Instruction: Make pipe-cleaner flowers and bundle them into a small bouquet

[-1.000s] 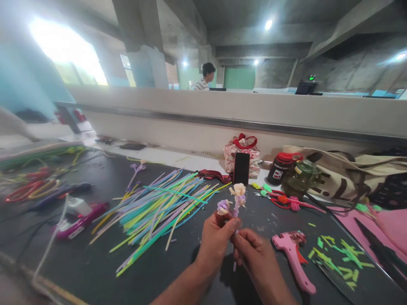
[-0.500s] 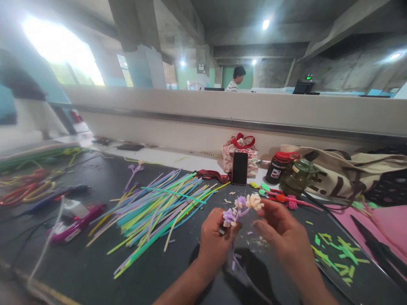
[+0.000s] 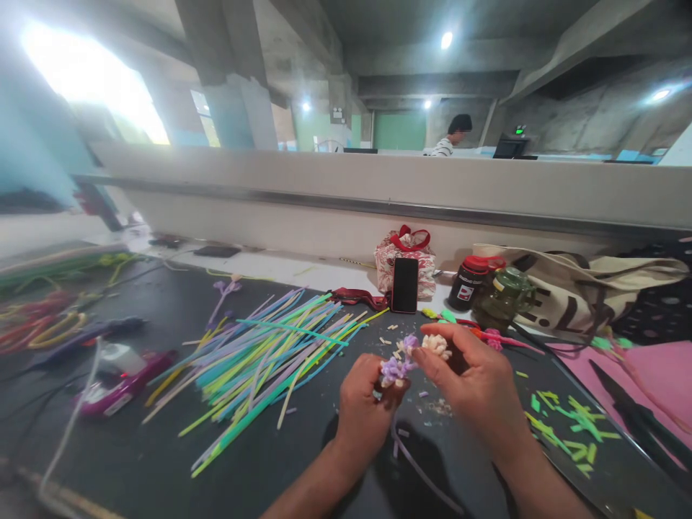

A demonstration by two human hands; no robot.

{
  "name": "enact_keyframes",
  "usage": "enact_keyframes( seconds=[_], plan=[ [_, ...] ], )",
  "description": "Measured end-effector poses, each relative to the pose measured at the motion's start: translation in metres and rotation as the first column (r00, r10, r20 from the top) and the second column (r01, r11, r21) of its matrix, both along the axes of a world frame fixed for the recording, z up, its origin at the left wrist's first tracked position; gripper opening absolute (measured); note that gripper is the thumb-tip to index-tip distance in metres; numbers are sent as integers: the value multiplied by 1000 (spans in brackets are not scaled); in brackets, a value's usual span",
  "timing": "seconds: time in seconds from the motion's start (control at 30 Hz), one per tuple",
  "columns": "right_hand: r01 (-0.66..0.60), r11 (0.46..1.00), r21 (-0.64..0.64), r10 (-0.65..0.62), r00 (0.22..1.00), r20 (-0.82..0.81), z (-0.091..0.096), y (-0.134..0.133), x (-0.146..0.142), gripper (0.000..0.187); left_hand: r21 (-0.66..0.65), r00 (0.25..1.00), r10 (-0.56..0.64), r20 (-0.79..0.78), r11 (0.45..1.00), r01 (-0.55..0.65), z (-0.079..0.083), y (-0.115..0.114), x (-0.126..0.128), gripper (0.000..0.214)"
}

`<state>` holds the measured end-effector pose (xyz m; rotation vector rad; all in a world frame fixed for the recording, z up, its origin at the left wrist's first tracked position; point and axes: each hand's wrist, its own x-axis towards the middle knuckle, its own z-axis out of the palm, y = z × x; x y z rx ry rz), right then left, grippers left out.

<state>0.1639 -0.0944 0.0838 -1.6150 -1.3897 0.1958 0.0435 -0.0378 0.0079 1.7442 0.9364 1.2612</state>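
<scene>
Over the dark table, my left hand (image 3: 363, 404) is closed round the stem of a small sprig of fuzzy flowers. Its purple flower (image 3: 394, 370) shows above the fist, and a pale purple stem (image 3: 416, 461) trails down below. My right hand (image 3: 470, 375) has its thumb and forefinger closed at the cream flower (image 3: 437, 347) on the same sprig. The fingers hide where this flower joins. Left of my hands lies a loose pile of long pastel chenille stems (image 3: 270, 360). Tiny cut bits (image 3: 437, 407) lie scattered beneath my hands.
A phone (image 3: 405, 285) leans on a patterned bag (image 3: 386, 252). Two bottles, one black with a red lid (image 3: 468, 282), stand before a canvas tote (image 3: 562, 281). Scissors (image 3: 632, 404) and green cut pieces (image 3: 578, 425) lie right. A purple corded device (image 3: 124, 375) sits left. Someone (image 3: 454, 135) is beyond the partition.
My right hand has moved left and closed its thumb and forefinger at the cream flower. My left hand stays in place. The person beyond the partition has moved right.
</scene>
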Motion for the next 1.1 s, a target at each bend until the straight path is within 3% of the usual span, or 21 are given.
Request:
enact_keyframes(
  seconds=[0.1,0.2,0.27,0.37,0.53,0.7,0.87,1.03,1.1],
  plan=[
    [-4,1000,-5,3,1000,-26,1,1,1,23,-35,1000,-12,7,999,13,1,-1,0,14],
    [-22,999,-26,20,997,-77,0,1,3,39,-235,990,-62,128,968,91,2,1,1,14],
    [-12,999,-51,5,992,-129,-6,-2,4,44,-390,955,-75,286,902,187,3,4,2,19],
    [-25,991,-135,3,987,-163,-27,-6,0,24,-537,882,-13,471,789,299,7,9,2,25],
    [-197,945,-261,143,967,-212,-66,-4,-14,13,-593,810,25,586,695,407,9,9,7,27],
    [-228,941,-250,140,935,-325,-77,3,-17,16,-608,802,34,597,671,424,3,9,10,28],
    [-262,945,-194,180,916,-358,-81,3,-20,21,-640,826,82,557,676,365,0,9,11,30],
    [-344,916,-206,159,783,-601,-92,7,-23,31,-619,814,129,566,719,316,-1,8,11,28],
    [-343,918,-197,154,769,-620,-91,7,-19,30,-612,812,108,574,715,337,-1,7,10,27]
  ],
)
